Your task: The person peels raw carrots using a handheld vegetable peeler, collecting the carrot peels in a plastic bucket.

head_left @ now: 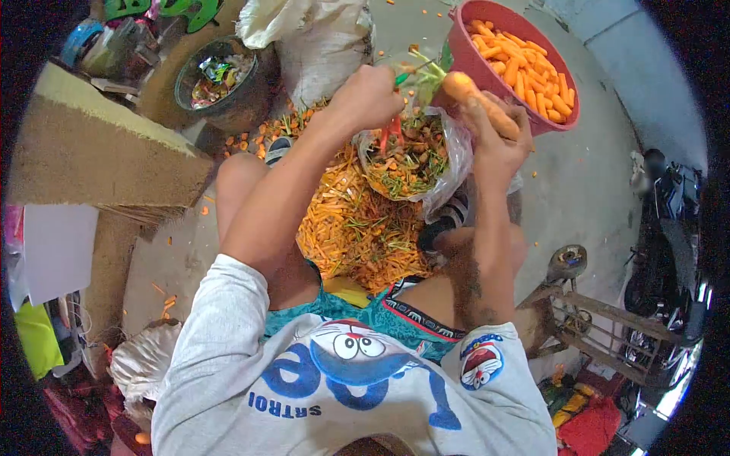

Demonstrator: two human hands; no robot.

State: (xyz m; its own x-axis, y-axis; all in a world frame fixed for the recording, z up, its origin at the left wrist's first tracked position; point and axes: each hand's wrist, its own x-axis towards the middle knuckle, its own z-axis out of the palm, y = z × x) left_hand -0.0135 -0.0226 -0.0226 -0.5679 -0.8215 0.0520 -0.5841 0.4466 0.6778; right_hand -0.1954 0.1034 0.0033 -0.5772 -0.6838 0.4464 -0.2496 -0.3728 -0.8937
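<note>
My left hand (367,97) is closed around a small knife with a green handle (401,78). Its thin blade lies at the leafy stalks of a carrot (459,85). My right hand (498,135) grips that carrot by its lower part, stem end pointing left. Beneath both hands stands a clear plastic bag (456,156) with carrot tops and green trimmings in it. Something red (391,135) shows just below my left hand, over the bag. A heap of orange carrot peelings (334,220) covers the floor between my legs.
At the upper right a red tub (563,123) holds many peeled carrots (525,64). A white sack (327,45) and a dark rubbish bin (236,114) stand at the upper left. A tan block (106,144) sits left, a wood-and-metal frame (601,323) right.
</note>
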